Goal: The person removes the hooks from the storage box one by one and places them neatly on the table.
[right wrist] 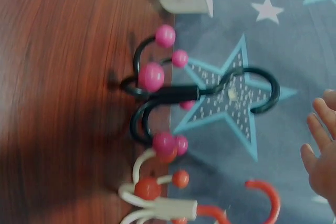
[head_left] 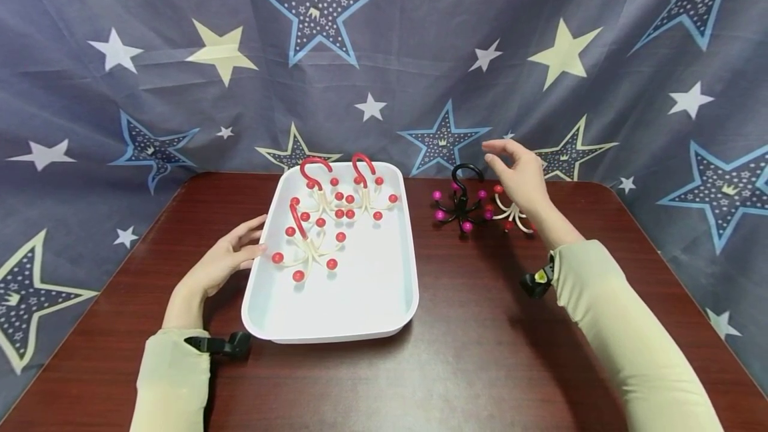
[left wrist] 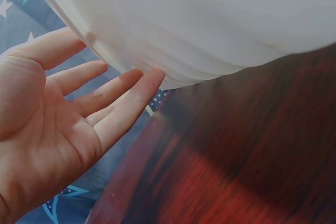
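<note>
My left hand point(head_left: 219, 262) touches the left side of the white tray point(head_left: 372, 299), its fingers loosely extended against the wall in the left wrist view. Inside the tray are three cream multi-prong hangers with red hooks and red ball tips: one nearer me point(head_left: 310, 247), two farther back point(head_left: 323, 200) point(head_left: 365, 197). Right of the tray, a black hanger point(head_left: 461, 204) with pink balls stands on its prongs, hook up. Beside it is another cream-and-red hanger point(head_left: 513, 213), partly hidden in the head view by my right hand point(head_left: 519, 175), which hovers with relaxed fingers, holding nothing.
The dark brown wooden table point(head_left: 468, 352) carries everything. Behind it hangs a grey-blue cloth point(head_left: 378, 85) with stars, close to the table's back edge. The black hanger's balls lie very near the cream one's, right of the tray.
</note>
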`<state>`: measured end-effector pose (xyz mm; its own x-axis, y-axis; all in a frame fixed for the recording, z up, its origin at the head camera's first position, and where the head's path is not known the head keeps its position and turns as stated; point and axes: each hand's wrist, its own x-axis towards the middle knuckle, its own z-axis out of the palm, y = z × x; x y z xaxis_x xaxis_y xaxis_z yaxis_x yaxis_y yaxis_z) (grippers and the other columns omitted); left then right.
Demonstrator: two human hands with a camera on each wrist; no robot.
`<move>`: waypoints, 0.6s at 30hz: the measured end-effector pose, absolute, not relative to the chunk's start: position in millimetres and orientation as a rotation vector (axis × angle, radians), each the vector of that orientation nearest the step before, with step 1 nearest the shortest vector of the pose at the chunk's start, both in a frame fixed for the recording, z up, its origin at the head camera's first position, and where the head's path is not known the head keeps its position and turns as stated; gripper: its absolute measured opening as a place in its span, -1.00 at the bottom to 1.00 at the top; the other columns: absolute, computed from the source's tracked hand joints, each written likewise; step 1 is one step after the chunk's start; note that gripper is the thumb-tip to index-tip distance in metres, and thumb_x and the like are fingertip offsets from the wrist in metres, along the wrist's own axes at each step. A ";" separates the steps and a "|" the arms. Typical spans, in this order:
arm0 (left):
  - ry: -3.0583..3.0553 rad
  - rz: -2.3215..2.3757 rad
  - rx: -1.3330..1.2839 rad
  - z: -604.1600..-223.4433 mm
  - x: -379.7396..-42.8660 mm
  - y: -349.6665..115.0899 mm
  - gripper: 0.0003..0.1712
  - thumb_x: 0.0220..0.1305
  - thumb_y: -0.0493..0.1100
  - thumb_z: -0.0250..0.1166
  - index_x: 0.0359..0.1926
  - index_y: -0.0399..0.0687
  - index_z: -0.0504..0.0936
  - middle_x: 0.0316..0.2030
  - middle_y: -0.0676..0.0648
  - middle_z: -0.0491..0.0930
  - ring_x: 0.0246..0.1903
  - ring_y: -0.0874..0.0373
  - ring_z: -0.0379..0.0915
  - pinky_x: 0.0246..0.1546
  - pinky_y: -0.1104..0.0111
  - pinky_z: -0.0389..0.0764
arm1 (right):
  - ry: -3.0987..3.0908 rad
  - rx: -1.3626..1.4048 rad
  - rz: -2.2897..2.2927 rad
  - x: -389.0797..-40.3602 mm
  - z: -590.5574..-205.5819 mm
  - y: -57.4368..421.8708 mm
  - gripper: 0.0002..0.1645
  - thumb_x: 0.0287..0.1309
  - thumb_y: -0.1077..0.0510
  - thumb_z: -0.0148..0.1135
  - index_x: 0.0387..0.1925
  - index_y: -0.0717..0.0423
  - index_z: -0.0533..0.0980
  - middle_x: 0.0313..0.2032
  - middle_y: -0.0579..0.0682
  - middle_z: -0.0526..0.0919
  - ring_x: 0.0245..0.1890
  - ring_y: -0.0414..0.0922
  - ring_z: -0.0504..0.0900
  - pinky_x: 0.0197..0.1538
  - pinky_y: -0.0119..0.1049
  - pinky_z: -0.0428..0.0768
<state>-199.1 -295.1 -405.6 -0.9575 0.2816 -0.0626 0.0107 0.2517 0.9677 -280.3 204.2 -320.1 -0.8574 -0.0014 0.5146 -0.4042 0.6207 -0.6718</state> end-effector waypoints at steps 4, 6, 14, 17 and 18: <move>2.305 1.768 0.275 -405.1 -199.8 -293.8 -0.24 0.27 -0.22 0.12 0.40 -0.08 -0.05 0.24 -0.37 0.14 -0.14 0.33 0.51 -0.20 0.41 0.57 | -2.378 0.378 1.170 -275.6 -316.8 188.0 -0.74 0.16 0.09 0.16 -0.11 0.02 0.58 -0.13 -0.05 0.65 -0.05 -0.20 0.54 -0.07 -0.29 0.39; 2.316 1.760 0.274 -404.9 -200.2 -293.4 -0.24 0.27 -0.21 0.13 0.40 -0.08 -0.05 0.24 -0.37 0.15 -0.15 0.34 0.51 -0.20 0.41 0.57 | -2.386 0.412 1.186 -273.3 -315.1 178.5 -0.74 0.15 0.09 0.16 -0.11 0.00 0.58 -0.13 -0.07 0.65 -0.04 -0.22 0.53 -0.08 -0.27 0.40; 2.333 1.741 0.262 -405.1 -199.9 -294.6 -0.22 0.26 -0.17 0.14 0.40 -0.05 -0.06 0.25 -0.35 0.15 -0.15 0.37 0.49 -0.19 0.42 0.56 | -2.387 0.591 1.254 -266.5 -314.4 134.3 -0.75 0.13 0.09 0.18 -0.13 0.00 0.58 -0.18 -0.08 0.67 -0.10 -0.25 0.56 -0.08 -0.22 0.47; 2.331 1.741 0.260 -405.0 -199.5 -294.4 -0.22 0.26 -0.17 0.14 0.40 -0.05 -0.05 0.25 -0.35 0.15 -0.15 0.36 0.49 -0.19 0.42 0.56 | -2.415 0.668 1.284 -261.3 -314.4 116.9 -0.74 0.14 0.11 0.18 -0.11 0.03 0.56 -0.16 -0.07 0.66 -0.09 -0.24 0.57 -0.04 -0.22 0.49; 2.328 1.741 0.260 -404.9 -199.5 -294.2 -0.22 0.27 -0.17 0.14 0.40 -0.05 -0.05 0.25 -0.35 0.15 -0.15 0.36 0.49 -0.19 0.41 0.56 | -2.428 0.690 1.299 -259.2 -313.8 111.2 -0.73 0.14 0.11 0.18 -0.10 0.03 0.56 -0.14 -0.07 0.65 -0.09 -0.23 0.57 -0.04 -0.22 0.51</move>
